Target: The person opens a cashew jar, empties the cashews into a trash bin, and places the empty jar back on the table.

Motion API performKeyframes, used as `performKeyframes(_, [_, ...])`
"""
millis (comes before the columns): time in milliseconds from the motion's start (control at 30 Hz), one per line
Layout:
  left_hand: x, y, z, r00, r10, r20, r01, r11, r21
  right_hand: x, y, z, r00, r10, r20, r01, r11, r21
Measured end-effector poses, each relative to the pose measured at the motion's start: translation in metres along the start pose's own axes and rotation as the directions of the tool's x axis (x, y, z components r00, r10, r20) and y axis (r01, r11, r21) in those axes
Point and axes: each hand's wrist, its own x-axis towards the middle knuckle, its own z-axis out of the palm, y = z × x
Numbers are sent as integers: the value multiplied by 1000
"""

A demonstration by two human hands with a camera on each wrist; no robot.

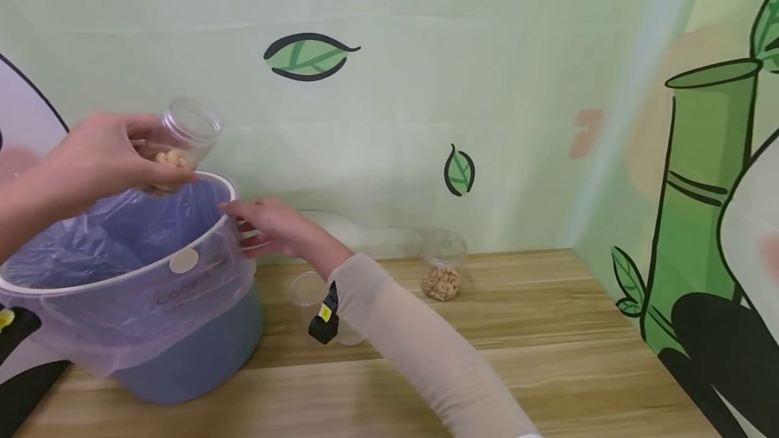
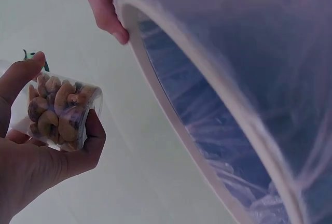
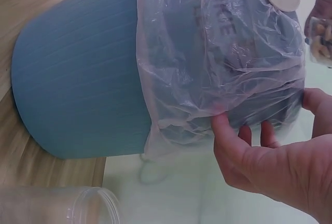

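Observation:
My left hand holds a small clear plastic jar of cashews above the far rim of a blue trash bin. The jar's mouth is uncovered and faces up, tilted to the right; the cashews sit in its lower part. A translucent pinkish bag lines the bin and folds down over its outside. My right hand grips the bin's right rim through the bag, thumb at the rim and fingers against the outer side.
A clear jar with cashews stands at the back of the wooden table. Another clear open jar stands beside the bin, partly hidden behind my right forearm in the head view. A printed cloth backdrop rises behind the table.

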Motion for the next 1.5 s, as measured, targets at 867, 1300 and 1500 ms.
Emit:
performKeyframes(867, [9,-20,-28,999,14,30,-22,961,275,0,-2,10,996,78,-38,-74,992,103])
performKeyframes(1300, [22,-34,-26,995,66,80,-92,913,398,-1,0,12,991,44,-128,-52,997,-58])
performKeyframes(1500, [24,-31,-24,993,62,96,-96,903,419,0,2,14,992,14,-126,-16,1000,-18])
